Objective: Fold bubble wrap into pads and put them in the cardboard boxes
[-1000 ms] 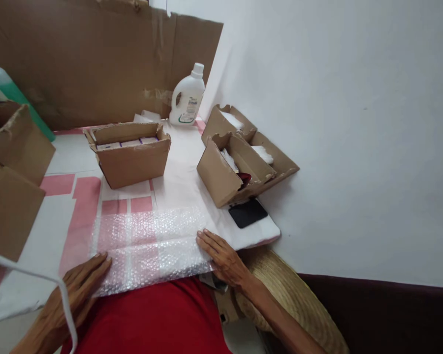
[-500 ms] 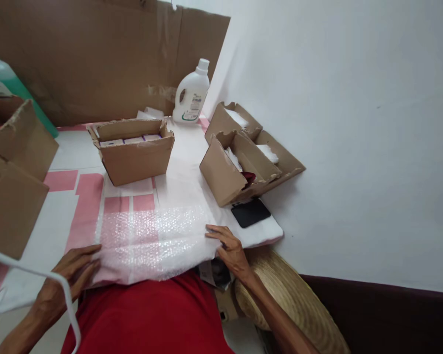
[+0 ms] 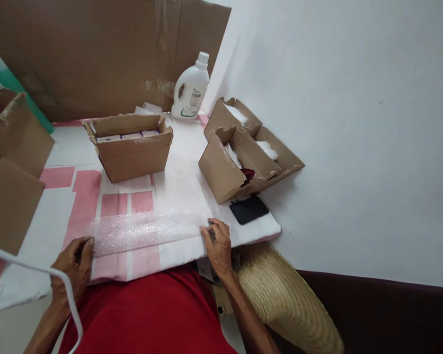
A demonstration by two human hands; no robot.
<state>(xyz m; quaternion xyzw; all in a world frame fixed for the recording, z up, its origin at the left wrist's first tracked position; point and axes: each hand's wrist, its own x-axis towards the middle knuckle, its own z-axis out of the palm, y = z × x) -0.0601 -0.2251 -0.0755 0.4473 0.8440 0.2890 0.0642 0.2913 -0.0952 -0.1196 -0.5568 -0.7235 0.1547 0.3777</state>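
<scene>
A strip of bubble wrap (image 3: 147, 228) lies across the front of the table, its near edge doubled up toward the far side. At its left end my left hand (image 3: 74, 260) pinches the near corner between thumb and curled fingers. The right end is pinched by my right hand (image 3: 217, 241), with thumb and forefinger close together. A black phone (image 3: 249, 210) lies on the cloth just beyond my right hand.
An open carton (image 3: 136, 160) of small boxes stands mid-table. Divided cardboard trays (image 3: 221, 177) sit on the right, larger cartons (image 3: 11, 196) on the left. A white jug (image 3: 192, 91) stands behind. A white cable (image 3: 64, 280) loops near my left forearm; a straw hat (image 3: 288, 295) is below the table edge.
The near edge of the bubble wrap has been folded away from me, leaving a narrower strip. Both hands have closed on its ends, and bare cloth now shows in front.
</scene>
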